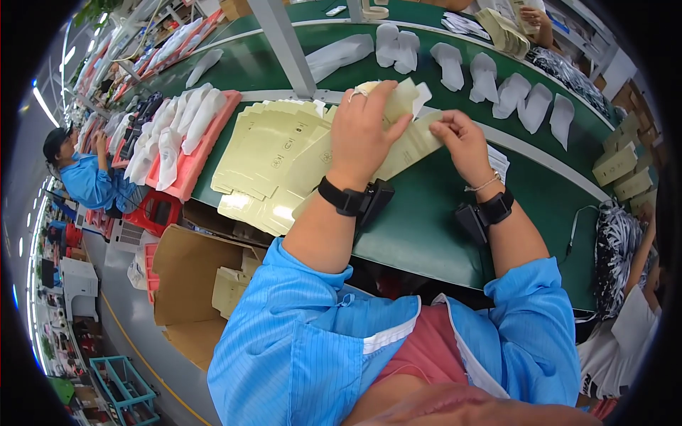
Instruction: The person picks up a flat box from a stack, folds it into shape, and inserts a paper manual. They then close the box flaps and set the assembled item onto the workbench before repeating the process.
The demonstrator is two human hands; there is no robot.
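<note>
A pale yellow cardboard carton [410, 150] is held up over the green bench, its end flaps standing open at the top. My left hand [364, 131] grips it from the left, thumb and fingers around its upper part. With thumb and fingertips my right hand [462, 138] pinches the carton's right end. Left of my left hand lies a fanned stack of flat yellow cartons [259, 153], partly overlapping the held one in view. Part of the held carton is hidden behind my left hand.
White-wrapped items [483, 77] line the far bench strip. A pink tray [213, 142] of similar ones stands left. A cardboard box [192, 284] sits below the bench's left edge. At right are standing cartons [616, 163] and a bundle of black-and-white cords [616, 248]. Other people work nearby.
</note>
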